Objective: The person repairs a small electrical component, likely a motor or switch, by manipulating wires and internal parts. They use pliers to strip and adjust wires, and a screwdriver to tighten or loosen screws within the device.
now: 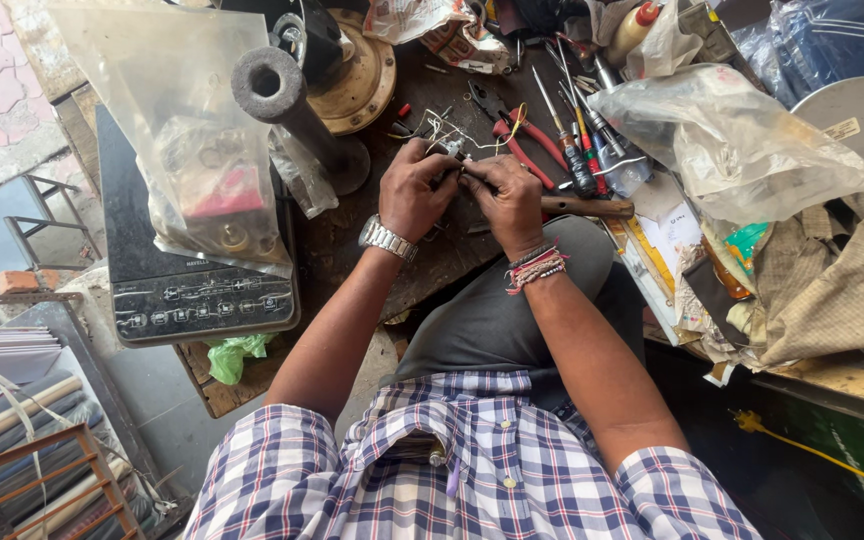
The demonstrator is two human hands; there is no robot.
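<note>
Near the workbench [352, 250] middle, the left hand [414, 195] pinches a small wired part [449, 150] while the right hand [508, 200] grips a thin tool against it. Steadying both wrists on the bench would likely keep the tip from slipping toward the red-handled pliers [522, 140].

A small dark electrical part [449, 150] with thin white and yellow wires [434, 128] fanning out on its far side is sitting over the dark wooden bench, mostly hidden — pinched between two hands meeting at the middle of the scene. Its shape is too covered to make out.
</note>
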